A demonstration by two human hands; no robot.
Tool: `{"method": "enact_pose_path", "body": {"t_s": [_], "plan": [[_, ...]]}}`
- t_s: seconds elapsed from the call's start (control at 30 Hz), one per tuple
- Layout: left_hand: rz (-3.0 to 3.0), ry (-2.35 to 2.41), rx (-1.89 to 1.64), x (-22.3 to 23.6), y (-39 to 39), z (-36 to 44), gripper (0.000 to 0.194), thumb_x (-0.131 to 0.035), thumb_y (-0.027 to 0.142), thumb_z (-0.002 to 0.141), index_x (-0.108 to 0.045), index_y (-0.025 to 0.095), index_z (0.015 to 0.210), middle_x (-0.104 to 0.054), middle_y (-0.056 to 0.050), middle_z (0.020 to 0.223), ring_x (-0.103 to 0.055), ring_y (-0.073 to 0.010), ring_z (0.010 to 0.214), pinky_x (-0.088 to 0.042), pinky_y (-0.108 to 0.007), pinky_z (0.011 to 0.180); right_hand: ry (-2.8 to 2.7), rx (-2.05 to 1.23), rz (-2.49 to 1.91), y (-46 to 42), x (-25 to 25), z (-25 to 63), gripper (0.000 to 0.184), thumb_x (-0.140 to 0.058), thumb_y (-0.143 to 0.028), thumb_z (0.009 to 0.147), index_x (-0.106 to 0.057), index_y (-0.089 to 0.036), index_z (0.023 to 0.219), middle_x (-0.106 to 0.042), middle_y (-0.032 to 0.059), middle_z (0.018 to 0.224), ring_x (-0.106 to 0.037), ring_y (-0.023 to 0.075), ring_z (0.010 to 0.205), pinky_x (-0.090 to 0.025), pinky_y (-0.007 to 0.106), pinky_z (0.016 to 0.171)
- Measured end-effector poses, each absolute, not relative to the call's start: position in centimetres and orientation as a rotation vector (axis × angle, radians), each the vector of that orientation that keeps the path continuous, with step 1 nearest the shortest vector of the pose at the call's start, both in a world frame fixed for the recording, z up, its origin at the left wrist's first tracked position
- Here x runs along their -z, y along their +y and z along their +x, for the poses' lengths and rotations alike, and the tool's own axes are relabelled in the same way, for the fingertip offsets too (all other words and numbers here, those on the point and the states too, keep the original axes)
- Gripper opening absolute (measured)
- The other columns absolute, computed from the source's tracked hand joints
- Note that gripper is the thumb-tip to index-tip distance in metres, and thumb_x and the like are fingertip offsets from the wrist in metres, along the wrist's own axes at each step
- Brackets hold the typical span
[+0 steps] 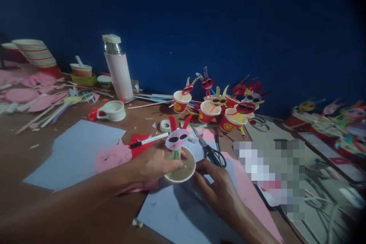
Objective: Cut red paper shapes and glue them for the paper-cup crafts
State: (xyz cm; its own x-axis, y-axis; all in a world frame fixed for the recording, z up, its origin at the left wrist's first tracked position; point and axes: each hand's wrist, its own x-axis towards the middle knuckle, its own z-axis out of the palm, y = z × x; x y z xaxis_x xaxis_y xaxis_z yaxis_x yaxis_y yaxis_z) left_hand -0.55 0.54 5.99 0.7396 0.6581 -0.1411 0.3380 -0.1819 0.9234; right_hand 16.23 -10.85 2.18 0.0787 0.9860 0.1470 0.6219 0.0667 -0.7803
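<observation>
Apparently for steadiness, the left hand (156, 162) pinches the round, pale-lined paper cup (188, 172) above the flat whitish sheet (162, 209), thumb inside by the slim green straw (175, 155); the right hand (217, 183) nears the cup's rim, grip unclear.

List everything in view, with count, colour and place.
front cup: one, pale inside, centre
paper face: one, white with red, above front cup
figure cups: several, red, right
cup stack: one, white and red, far left
flask: one, white, back left
mug: one, white, left
bowl: one, yellow-green, back left
tape roll: one, white, centre
marker: one, white and black, centre
scissors: one pair, black-handled, centre
paper: several sheets, blue-white, pink, red, centre and left
sticks: many, mixed, left and back
pixelated patch: one, mixed, right
table: one, brown, beneath
wall: one, blue, behind
left hand: one, bare, partly inside front cup
right hand: one, bare, at front cup's right side
</observation>
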Motion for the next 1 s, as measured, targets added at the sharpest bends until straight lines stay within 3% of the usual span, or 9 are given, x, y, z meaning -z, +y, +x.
{"method": "enact_pose_path", "body": {"t_s": [0.23,0.37,0.57,0.8,1.0], "plan": [[1.682,0.791,-0.409,-4.8,0.2,-0.7,0.026,-0.057,0.027,0.079,-0.066,0.013,0.099,-0.070,-0.005,0.089,-0.063,-0.0227,0.090,-0.049,-0.030,0.078,-1.650,-0.674,-1.652,-11.2,-2.3,16.2,0.012,-0.047,-0.022,0.086,-0.058,-0.020,0.082,-0.066,0.0014,0.074,-0.061,0.0152,0.066,-0.040,0.020,0.049],[1.609,0.691,-0.482,-3.8,0.2,-1.6,0.035,-0.056,0.031,0.083,-0.060,0.016,0.114,-0.067,-0.008,0.106,-0.061,-0.0239,0.098,-0.048,-0.033,0.083,-1.701,-0.600,-1.617,-11.3,-2.3,16.2,0.012,-0.047,-0.019,0.084,-0.059,-0.019,0.083,-0.067,0.0017,0.076,-0.063,0.0152,0.068,-0.044,0.023,0.058],[1.569,0.534,-0.514,-3.3,-0.2,-3.1,0.040,-0.053,0.032,0.085,-0.054,0.021,0.123,-0.055,-0.007,0.127,-0.054,-0.0255,0.111,-0.041,-0.038,0.096,-1.800,-0.484,-1.593,-11.3,-2.2,16.1,0.012,-0.045,-0.014,0.081,-0.057,-0.019,0.081,-0.066,0.0014,0.073,-0.062,0.0149,0.063,-0.043,0.023,0.056],[1.714,0.553,-0.469,-3.1,-0.9,-4.3,0.084,-0.073,0.029,0.064,-0.033,0.022,0.137,-0.047,-0.009,0.135,-0.045,-0.0307,0.120,-0.036,-0.042,0.101,-1.938,-0.403,-1.514,-11.5,-2.0,16.4,0.012,-0.046,-0.010,0.081,-0.053,-0.020,0.084,-0.065,0.0010,0.074,-0.062,0.0138,0.064,-0.041,0.022,0.057],[1.826,0.695,-0.464,-2.7,-1.1,-4.5,0.078,-0.076,0.032,0.061,-0.040,0.026,0.130,-0.051,-0.007,0.128,-0.053,-0.0282,0.107,-0.041,-0.040,0.095,-1.969,-0.379,-1.476,-11.5,-2.1,16.7,0.017,-0.047,-0.009,0.080,-0.053,-0.020,0.091,-0.063,0.0022,0.078,-0.061,0.0141,0.066,-0.042,0.023,0.059]]}}
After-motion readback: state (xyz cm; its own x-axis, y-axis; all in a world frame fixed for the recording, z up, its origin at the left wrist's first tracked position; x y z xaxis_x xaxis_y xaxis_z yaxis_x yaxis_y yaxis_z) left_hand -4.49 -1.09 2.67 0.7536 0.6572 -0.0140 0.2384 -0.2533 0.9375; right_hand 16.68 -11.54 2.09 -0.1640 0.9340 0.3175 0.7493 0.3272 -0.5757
